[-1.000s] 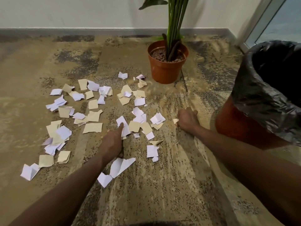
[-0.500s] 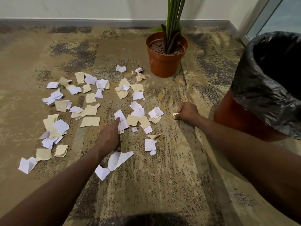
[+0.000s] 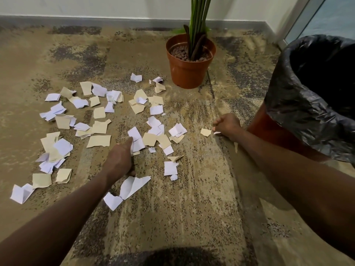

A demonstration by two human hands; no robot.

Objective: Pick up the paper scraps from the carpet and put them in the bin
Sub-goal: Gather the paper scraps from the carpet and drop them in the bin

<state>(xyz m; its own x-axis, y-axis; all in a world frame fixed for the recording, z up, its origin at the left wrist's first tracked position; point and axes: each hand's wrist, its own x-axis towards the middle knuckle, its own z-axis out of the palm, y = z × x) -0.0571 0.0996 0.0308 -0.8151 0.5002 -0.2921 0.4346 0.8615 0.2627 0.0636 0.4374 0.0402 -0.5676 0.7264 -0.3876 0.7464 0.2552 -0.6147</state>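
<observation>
Many white and tan paper scraps lie scattered over the patterned carpet, mostly left and centre. My left hand rests palm down on the carpet, its fingertips touching a white scrap. My right hand is curled into a fist close to the carpet, and a small white sliver sticks out under its fingers. A tan scrap lies just left of that hand. The bin, lined with a black bag, stands open right beside my right hand.
An orange plant pot with tall green stems stands behind the scraps, near the wall. The skirting board runs along the back. A glass door frame rises at the far right behind the bin.
My right hand has drawn slightly right, toward the bin, leaving the tan scrap exposed on the carpet. My left hand stays on the white scrap. The view has shifted a little.
</observation>
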